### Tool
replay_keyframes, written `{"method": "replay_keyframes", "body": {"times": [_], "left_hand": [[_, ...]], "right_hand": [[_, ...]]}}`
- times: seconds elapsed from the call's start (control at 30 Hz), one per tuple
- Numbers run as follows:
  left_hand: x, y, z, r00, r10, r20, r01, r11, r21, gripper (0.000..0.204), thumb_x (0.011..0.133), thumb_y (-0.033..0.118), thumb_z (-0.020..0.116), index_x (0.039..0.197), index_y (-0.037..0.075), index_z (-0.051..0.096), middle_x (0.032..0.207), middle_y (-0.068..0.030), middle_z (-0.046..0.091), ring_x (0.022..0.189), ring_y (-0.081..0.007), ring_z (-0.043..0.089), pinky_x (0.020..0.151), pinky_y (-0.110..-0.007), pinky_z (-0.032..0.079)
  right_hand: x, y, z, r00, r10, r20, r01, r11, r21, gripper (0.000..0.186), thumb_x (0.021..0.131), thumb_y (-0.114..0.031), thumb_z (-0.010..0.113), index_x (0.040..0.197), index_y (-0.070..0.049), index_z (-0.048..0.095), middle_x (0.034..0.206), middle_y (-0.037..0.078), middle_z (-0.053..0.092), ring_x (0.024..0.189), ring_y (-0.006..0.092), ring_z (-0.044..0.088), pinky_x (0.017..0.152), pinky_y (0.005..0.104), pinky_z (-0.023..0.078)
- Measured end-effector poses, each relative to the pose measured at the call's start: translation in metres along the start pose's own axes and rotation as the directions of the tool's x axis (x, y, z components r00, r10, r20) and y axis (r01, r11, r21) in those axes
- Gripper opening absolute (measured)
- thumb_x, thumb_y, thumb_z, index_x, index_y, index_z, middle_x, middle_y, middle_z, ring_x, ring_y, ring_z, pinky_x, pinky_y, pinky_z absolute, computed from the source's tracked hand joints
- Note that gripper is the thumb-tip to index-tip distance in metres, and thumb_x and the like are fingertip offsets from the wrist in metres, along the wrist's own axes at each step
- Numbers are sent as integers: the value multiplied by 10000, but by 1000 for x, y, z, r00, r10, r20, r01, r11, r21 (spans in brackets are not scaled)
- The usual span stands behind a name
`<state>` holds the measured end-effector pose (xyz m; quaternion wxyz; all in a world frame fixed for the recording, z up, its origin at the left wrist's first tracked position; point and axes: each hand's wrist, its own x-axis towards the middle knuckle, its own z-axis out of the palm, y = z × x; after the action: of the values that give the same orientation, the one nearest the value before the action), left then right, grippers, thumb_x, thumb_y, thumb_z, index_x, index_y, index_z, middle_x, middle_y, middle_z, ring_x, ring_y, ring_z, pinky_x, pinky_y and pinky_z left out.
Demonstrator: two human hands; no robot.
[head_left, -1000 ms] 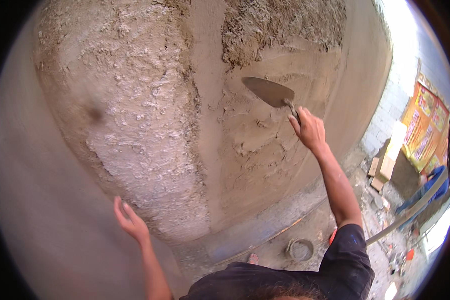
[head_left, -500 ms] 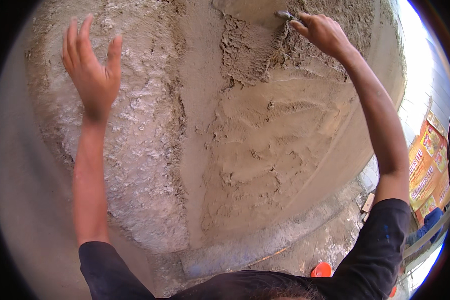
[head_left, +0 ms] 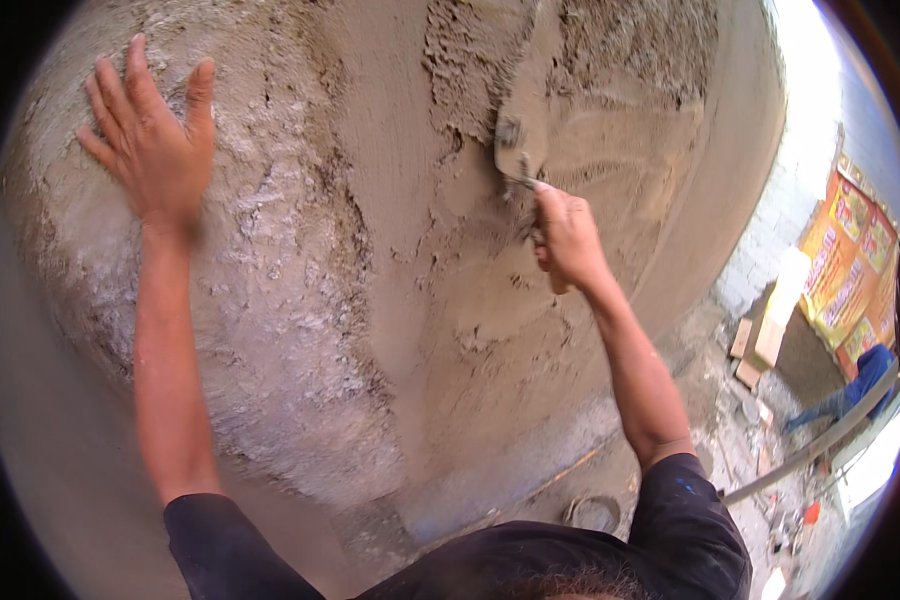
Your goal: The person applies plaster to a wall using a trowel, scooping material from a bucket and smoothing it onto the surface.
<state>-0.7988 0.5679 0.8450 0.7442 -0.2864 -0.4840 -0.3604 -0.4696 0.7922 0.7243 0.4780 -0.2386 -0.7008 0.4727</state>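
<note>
So the trowel [head_left: 522,140] is up against the wet mortar [head_left: 505,300], and my right hand [head_left: 568,240] has its fingers wrapped around the handle. From that grip the blade heads up and slightly left, long axis running roughly up the wall; the handle slants down to the right. The right hand's obviously the nearer one. My left hand [head_left: 155,150] is well left of the trowel, fingers spread wide with nothing in them, over the rough wall patch [head_left: 280,250]; can't tell if the palm's actually touching. Just left of the trowel there's a smoother vertical band [head_left: 395,130]. Way below it sits a round bucket [head_left: 595,513], and far off to its right are some wood blocks [head_left: 770,340] and a person in blue [head_left: 875,370]. Writing-wise: can't make out any on the trowel, but the orange-yellow banner [head_left: 850,260] far right of it has big printed lettering plus pictures.
</note>
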Motion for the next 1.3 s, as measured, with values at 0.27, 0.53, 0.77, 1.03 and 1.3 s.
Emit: {"method": "replay_keyframes", "body": {"times": [0.27, 0.53, 0.77, 1.03, 1.3], "left_hand": [[-3, -2, -1, 1000, -11, 13, 12, 999, -49, 827, 916, 756, 341, 1481, 154, 392, 1521, -257, 341, 1448, -409, 260, 1126, -671, 132], [1, 1, -1, 999, -20, 26, 22, 997, -77, 813, 929, 749, 295, 1541, 214, 274, 1595, -169, 226, 1498, -330, 148, 1182, -601, 49], [-2, -2, -5, 998, -19, 52, 18, 1000, 14, 790, 942, 719, 326, 1541, 207, 278, 1601, -148, 223, 1500, -317, 150, 1191, -585, 62], [0, 3, -7, 1000, 13, 18, -14, 999, 43, 758, 953, 689, 358, 1528, 197, 316, 1593, -139, 256, 1485, -330, 196, 1189, -579, 96], [-6, -5, -2, 1000, 14, -4, -13, 997, 82, 746, 950, 695, 361, 1519, 214, 335, 1579, -147, 289, 1473, -337, 230, 1180, -585, 121]], "right_hand": [[-70, 98, 89, 971, -238, -27, 189, 830, -524, 388, 1007, -350, 508, 933, 26, 574, 663, 175, 579, 647, 319, 607, 655, 466, 492], [-110, 110, -100, 965, -122, -230, -154, 446, -882, 320, 970, -344, 559, 977, -26, 602, 704, 192, 647, 710, 369, 664, 644, 463, 523], [12, -11, -47, 762, -362, 537, 530, -128, -838, 351, 987, -447, 522, 900, -112, 579, 798, 104, 654, 657, 251, 657, 524, 399, 512], [127, -184, -64, 778, -531, 335, 389, -10, -921, 503, 1042, -489, 384, 822, -84, 587, 532, -17, 438, 429, 65, 377, 375, 262, 362], [54, -69, -49, 962, -194, 193, 272, 754, -598, 369, 1031, -347, 488, 767, -102, 569, 593, -26, 494, 465, 76, 364, 387, 269, 329]]}}
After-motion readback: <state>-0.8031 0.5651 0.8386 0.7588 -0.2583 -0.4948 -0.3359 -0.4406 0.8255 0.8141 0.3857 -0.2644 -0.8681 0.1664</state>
